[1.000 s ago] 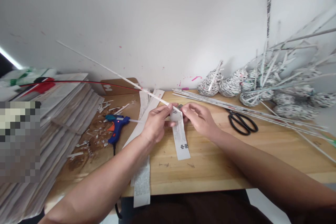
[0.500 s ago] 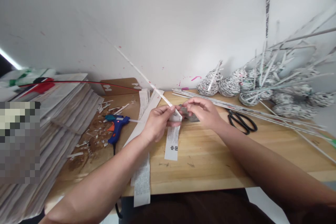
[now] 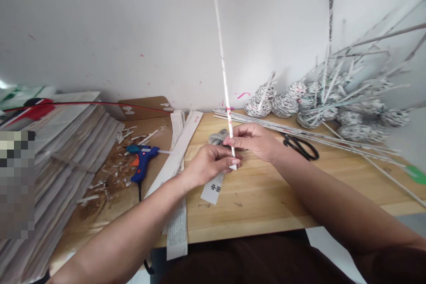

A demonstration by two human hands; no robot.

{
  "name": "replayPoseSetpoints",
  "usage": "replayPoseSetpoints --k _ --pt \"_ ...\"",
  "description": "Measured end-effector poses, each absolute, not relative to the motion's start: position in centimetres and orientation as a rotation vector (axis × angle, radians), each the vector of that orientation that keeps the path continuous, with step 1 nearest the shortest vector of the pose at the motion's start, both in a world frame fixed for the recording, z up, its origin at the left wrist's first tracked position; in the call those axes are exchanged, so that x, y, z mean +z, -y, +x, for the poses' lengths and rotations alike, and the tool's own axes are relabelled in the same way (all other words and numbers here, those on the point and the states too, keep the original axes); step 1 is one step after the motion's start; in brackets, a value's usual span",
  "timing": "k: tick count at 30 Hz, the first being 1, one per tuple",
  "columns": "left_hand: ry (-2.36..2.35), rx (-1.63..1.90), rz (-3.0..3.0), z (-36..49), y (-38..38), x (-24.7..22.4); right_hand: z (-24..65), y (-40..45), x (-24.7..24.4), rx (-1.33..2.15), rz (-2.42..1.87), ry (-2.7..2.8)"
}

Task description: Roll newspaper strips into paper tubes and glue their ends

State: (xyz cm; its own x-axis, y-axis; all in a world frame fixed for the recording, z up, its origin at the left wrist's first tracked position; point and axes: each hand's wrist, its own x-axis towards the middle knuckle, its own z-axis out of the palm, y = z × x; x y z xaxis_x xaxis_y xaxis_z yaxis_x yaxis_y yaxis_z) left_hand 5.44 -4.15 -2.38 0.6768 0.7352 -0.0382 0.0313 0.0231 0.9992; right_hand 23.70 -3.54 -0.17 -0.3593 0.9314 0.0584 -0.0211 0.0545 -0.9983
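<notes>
A long, thin rolled paper tube (image 3: 222, 53) stands almost upright, its top leaning slightly left against the wall behind. My left hand (image 3: 213, 164) pinches its lower end between thumb and fingers. Just above, my right hand (image 3: 251, 140) grips the tube with thumb and fingertips. From under my left hand hangs a loose newspaper strip (image 3: 212, 191) with large black print; whether it joins the tube is hidden. Behind the fingers lies a grey crumpled thing (image 3: 218, 136), partly covered by my hands.
Left of my hands are newspaper strips (image 3: 178, 151), a blue glue gun (image 3: 144, 162), paper scraps and a tall newspaper stack (image 3: 76, 151). Rightward lie black scissors (image 3: 301, 146) and several paper tubes (image 3: 299, 133). Woven paper shapes (image 3: 261, 102) stand along the wall.
The tube has swung from a leftward slant to nearly upright. My right hand, earlier apart from it, now grips it. My left hand has moved slightly down toward the tube's end.
</notes>
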Motion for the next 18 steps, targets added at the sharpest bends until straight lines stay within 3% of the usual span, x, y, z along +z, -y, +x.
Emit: replayPoseSetpoints --k 18 --pt "-0.706 0.630 1.492 5.42 4.14 -2.25 24.29 3.31 0.38 1.357 -0.967 1.620"
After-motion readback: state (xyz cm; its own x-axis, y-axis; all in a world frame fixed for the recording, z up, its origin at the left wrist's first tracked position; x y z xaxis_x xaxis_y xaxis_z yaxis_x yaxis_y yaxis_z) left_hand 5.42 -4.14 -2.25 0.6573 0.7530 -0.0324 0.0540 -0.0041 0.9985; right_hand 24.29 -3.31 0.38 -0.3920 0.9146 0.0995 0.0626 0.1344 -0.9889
